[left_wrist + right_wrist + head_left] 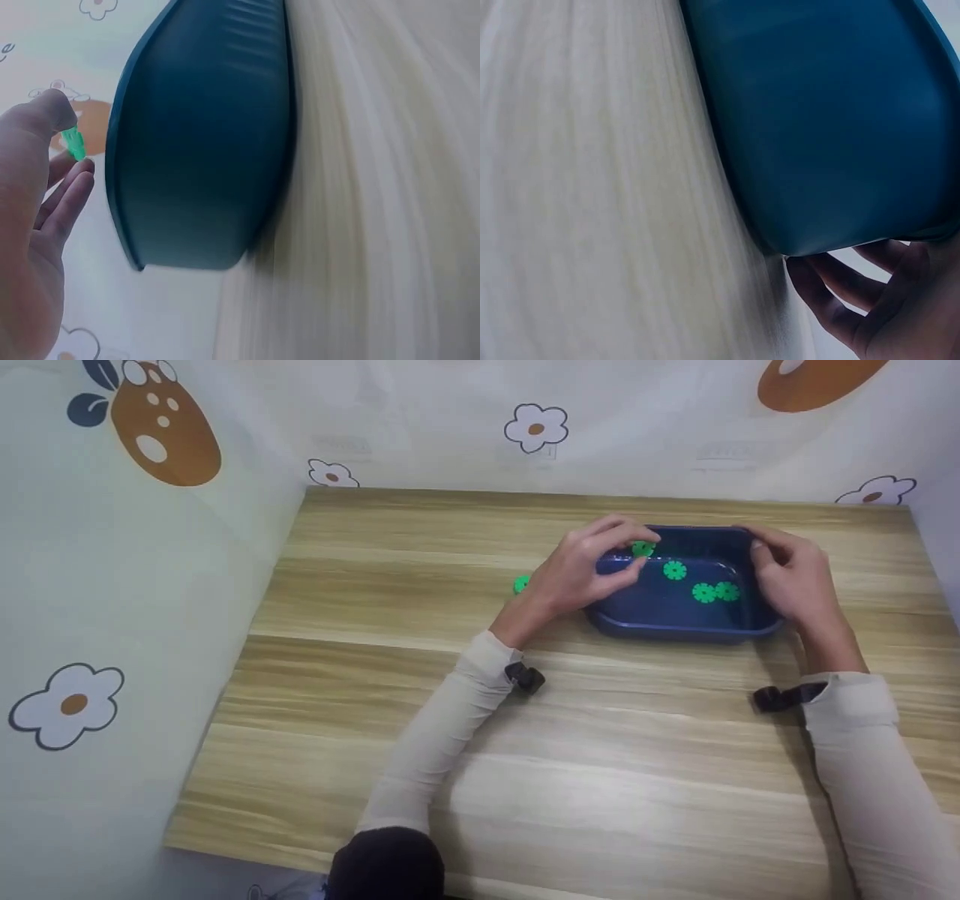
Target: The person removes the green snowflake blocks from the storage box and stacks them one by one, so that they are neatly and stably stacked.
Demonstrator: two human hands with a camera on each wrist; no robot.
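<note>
A green notched plastic disc (643, 549) is pinched between the thumb and fingers of my left hand (577, 566), over the left part of a dark blue plastic tub (686, 631). The left wrist view shows the same disc (73, 142) edge-on at the fingertips, beside the tub wall (199, 150). Gripping the tub's right end is my right hand (799, 577), thumb at the rim. From the right wrist, its fingers (821, 300) are seen against the tub's outer end. Several more green discs (675, 570) lie inside on the tub floor.
Another green disc (521, 583) lies on the wood-grain table (360, 675), partly hidden behind my left wrist. Patterned cloth walls (435, 427) stand along the table's back and left sides. A black camera strap sits on each wrist.
</note>
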